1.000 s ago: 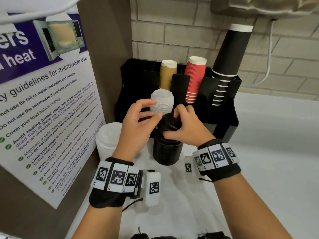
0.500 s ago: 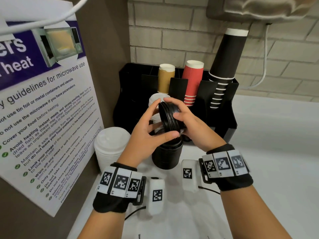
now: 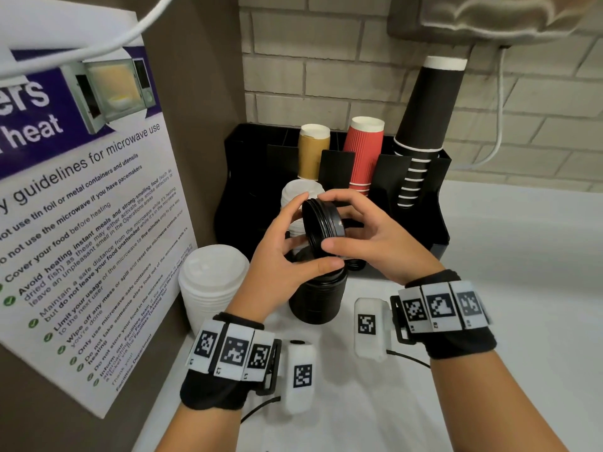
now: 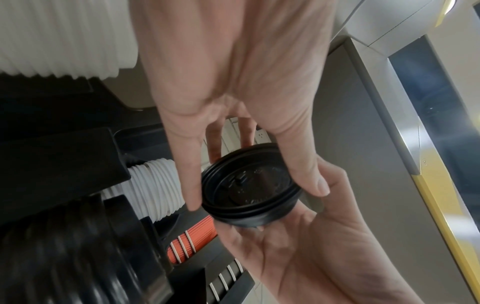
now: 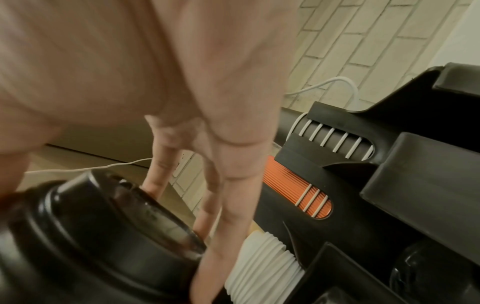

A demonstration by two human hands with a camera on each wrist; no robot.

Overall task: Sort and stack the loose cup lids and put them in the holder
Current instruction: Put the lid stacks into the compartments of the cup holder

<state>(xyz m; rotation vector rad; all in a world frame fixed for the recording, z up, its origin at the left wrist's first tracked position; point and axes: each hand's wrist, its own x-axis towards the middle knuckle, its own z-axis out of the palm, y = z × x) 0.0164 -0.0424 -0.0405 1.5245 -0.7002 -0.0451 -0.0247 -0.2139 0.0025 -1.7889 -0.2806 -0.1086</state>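
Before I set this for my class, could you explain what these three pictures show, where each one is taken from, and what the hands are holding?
No machine here: a person wears a camera on the head and one on each wrist. The head view looks down at a white counter. The left hand and right hand together hold a small stack of black lids, tipped on edge. Below stand a taller black lid stack and a white lid stack. Behind is the black holder with cups. The wrist views show the same lids close up.
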